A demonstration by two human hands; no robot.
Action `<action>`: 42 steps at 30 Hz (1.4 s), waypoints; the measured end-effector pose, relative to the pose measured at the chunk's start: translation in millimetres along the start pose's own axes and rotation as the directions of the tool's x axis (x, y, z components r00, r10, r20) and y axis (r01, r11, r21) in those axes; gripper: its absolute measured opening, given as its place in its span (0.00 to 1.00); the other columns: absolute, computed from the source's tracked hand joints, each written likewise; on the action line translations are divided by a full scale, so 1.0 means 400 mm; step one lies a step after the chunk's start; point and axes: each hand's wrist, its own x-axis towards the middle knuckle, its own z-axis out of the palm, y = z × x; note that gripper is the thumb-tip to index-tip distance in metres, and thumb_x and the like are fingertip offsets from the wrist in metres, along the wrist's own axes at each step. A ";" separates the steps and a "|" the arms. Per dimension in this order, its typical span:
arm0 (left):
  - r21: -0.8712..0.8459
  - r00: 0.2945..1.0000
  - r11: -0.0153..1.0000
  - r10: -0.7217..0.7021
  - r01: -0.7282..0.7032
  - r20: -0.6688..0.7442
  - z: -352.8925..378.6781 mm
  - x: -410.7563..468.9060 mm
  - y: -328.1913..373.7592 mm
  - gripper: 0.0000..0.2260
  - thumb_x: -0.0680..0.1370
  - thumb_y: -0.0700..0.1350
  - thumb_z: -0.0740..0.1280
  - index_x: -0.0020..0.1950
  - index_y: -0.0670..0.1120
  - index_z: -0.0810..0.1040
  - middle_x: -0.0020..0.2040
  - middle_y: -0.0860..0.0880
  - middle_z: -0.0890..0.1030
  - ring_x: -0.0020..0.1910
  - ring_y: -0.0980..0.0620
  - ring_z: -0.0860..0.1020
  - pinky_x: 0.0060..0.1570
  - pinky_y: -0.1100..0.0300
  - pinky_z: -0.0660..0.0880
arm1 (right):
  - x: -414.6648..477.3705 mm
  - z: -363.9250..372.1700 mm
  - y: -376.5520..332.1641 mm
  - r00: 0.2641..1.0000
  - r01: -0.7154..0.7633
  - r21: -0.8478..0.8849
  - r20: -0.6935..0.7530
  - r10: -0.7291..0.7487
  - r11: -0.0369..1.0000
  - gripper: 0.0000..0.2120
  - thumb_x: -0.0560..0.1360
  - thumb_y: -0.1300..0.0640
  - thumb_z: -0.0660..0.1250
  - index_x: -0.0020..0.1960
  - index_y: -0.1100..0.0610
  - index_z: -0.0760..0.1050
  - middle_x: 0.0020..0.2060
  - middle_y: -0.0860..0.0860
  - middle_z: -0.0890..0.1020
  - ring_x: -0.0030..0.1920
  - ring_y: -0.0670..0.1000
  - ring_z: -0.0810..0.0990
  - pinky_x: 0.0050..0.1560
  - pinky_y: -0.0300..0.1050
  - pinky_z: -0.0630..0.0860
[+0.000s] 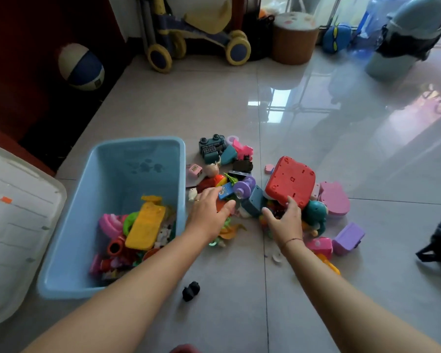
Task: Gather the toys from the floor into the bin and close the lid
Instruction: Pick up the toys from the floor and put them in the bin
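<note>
From the head view, both bare arms reached forward over the tiled floor (316,123) to the toy pile (239,171). The left hand (209,211) lay palm down on the pile's near left side, with its fingers spread and loosely bent over small pieces and its thumb stuck out to the right; I could not tell whether it gripped anything. The right hand (287,220) had its thumb held wide to the left, and its fingertips touched the lower edge of a tilted red toy (289,180) without closing round it. The blue bin (112,174) stood open just left of the pile (its near half already held toys, a yellow one (145,225) on top). The white lid (15,225) lay on the floor to the left of the bin. A small black toy (191,291) sat alone between the forearms.
</note>
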 end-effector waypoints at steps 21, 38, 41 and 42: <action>-0.142 0.973 0.963 -0.231 0.228 -0.005 0.322 0.303 0.000 0.23 0.74 0.48 0.69 0.66 0.44 0.68 0.65 0.44 0.68 0.60 0.44 0.72 0.60 0.53 0.70 | 0.337 0.057 0.168 0.738 -0.492 0.839 0.258 0.624 0.235 0.31 0.67 0.45 0.74 0.66 0.55 0.68 0.55 0.55 0.81 0.51 0.55 0.81 0.46 0.51 0.80; -0.289 0.945 0.956 -0.130 0.040 -0.300 -0.057 0.078 0.076 0.23 0.71 0.48 0.72 0.63 0.45 0.71 0.55 0.50 0.69 0.52 0.52 0.72 0.51 0.61 0.69 | 0.056 -0.033 -0.076 0.913 -0.406 0.771 0.322 0.250 0.491 0.18 0.72 0.52 0.70 0.59 0.58 0.72 0.49 0.54 0.82 0.46 0.50 0.80 0.39 0.39 0.78; -0.271 0.918 0.960 -0.167 0.068 -0.360 -0.169 -0.015 0.024 0.21 0.71 0.45 0.73 0.62 0.44 0.72 0.54 0.49 0.70 0.51 0.52 0.71 0.53 0.62 0.67 | -0.042 -0.007 -0.163 0.912 -0.405 0.750 0.369 0.176 0.524 0.14 0.73 0.54 0.69 0.56 0.59 0.74 0.45 0.55 0.82 0.41 0.52 0.80 0.40 0.46 0.79; -0.271 0.905 0.958 -0.197 0.095 -0.377 -0.200 -0.046 -0.004 0.21 0.71 0.44 0.73 0.62 0.44 0.72 0.54 0.48 0.71 0.51 0.50 0.72 0.54 0.61 0.68 | -0.075 0.011 -0.185 0.910 -0.406 0.737 0.383 0.160 0.541 0.14 0.73 0.55 0.70 0.55 0.60 0.74 0.44 0.55 0.81 0.40 0.52 0.80 0.39 0.47 0.78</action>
